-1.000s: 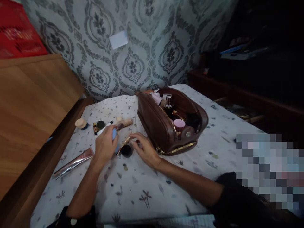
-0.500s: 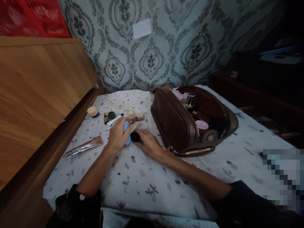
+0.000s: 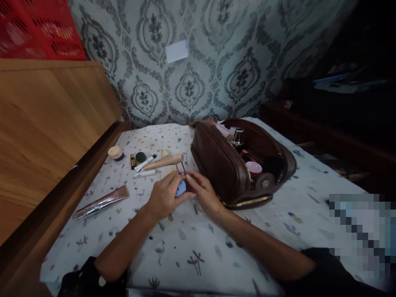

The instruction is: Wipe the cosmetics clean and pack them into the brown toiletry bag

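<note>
My left hand is curled around a small blue sponge-like thing just above the patterned cloth. My right hand meets it from the right, fingers pinched on a thin metal item that sticks up between the two hands; what it is I cannot make out. Both hands sit just left of the open brown leather pouch, which holds a pink-lidded jar, a silver-capped bottle and other cosmetics.
Left of the hands lie a long beige tube, white sticks, a dark green lid, a round tan lid and a shiny pink tube. A wooden board borders the left. Patterned wall behind.
Both hands have moved right, toward the pouch, and come together. The dark round item seen under them earlier is hidden now. The view has shifted slightly.
</note>
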Motion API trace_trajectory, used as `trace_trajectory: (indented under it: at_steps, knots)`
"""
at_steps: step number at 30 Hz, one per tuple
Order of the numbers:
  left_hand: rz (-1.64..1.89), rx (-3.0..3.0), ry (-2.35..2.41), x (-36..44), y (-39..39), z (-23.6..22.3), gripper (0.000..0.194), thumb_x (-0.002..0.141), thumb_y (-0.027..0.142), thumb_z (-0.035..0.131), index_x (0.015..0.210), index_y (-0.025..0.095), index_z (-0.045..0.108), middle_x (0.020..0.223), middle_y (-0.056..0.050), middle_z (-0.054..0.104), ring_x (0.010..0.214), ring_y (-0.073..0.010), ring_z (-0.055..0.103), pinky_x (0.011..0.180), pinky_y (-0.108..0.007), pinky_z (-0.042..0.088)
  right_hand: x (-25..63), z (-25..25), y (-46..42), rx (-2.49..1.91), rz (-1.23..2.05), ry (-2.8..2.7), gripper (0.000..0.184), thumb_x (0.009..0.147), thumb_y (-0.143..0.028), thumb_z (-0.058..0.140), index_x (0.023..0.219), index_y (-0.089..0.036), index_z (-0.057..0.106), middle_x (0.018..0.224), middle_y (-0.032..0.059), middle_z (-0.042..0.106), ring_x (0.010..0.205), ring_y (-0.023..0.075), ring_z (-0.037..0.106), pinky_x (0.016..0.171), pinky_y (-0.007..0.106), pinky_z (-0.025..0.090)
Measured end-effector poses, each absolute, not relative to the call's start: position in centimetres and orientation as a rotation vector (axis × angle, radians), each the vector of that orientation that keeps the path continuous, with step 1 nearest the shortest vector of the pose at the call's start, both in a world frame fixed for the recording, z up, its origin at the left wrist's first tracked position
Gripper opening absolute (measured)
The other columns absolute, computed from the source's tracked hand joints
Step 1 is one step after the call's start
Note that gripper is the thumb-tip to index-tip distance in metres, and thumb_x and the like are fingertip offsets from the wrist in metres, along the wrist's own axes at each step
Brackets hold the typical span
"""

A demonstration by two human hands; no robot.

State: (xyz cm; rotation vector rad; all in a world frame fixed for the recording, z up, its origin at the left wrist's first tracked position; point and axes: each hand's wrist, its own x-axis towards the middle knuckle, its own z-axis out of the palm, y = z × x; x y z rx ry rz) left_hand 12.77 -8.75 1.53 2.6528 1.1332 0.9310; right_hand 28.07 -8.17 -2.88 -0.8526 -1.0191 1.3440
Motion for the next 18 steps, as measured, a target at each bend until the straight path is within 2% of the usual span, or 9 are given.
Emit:
trace_trajectory:
  at_steps: [2,6,11,14,18]
  knots:
    - [0.941,2.548,1.03,12.6,-8.9,2.0,0.038,0.099,0.053,0.045,0.107,0.019,0.06,0.095,-0.007,0.068,0.088,-0.024,0.067,0.075,-0.034,0.053,28.1,-2.7,-8.2,-0.811,1.464,-0.881,0.045,0.068,-0.054,0.083,0.096,-0.022,0.071,0.079,0.0005,0.069,0.07,0.0159,0.061,0.063,0.027,0.046]
    - [1.13,2.191,1.166,12.1,-8.7,2.6,0.028,0.104,0.037,0.034,0.106,0.021,0.056,0.083,-0.002,0.065,0.076,-0.0181,0.064,0.074,-0.031,0.049,28.2,-2.1,-8.4,-0.752,1.629,-0.802,0.05,0.064,-0.044,0.089,0.102,-0.019,0.071,0.083,0.0023,0.07,0.068,0.0131,0.061,0.052,0.022,0.04]
    - [1.362,1.991,1.461,11.6,-7.8,2.3,0.008,0.097,0.031,0.048,0.1,0.024,0.047,0.082,0.001,0.06,0.072,-0.0156,0.059,0.067,-0.028,0.046,28.0,-1.7,-8.8,-0.734,1.712,-0.795,0.051,0.058,-0.036,0.093,0.1,-0.018,0.071,0.084,0.0011,0.07,0.066,0.0125,0.065,0.051,0.021,0.043]
    - [1.376,1.986,1.513,11.6,-7.5,2.0,0.011,0.092,0.032,0.058,0.093,0.025,0.049,0.079,0.002,0.06,0.069,-0.0149,0.058,0.066,-0.028,0.047,27.8,-1.6,-9.0,-0.712,1.738,-0.822,0.047,0.06,-0.036,0.092,0.097,-0.018,0.071,0.084,0.0008,0.07,0.066,0.0135,0.068,0.052,0.021,0.047]
    - [1.374,2.045,1.455,11.8,-7.6,1.8,0.013,0.091,0.033,0.062,0.086,0.024,0.054,0.081,0.001,0.065,0.074,-0.016,0.061,0.073,-0.03,0.05,27.7,-1.3,-9.5,-0.692,1.82,-0.861,0.041,0.065,-0.038,0.09,0.097,-0.018,0.072,0.082,0.0006,0.07,0.068,0.015,0.07,0.053,0.022,0.051]
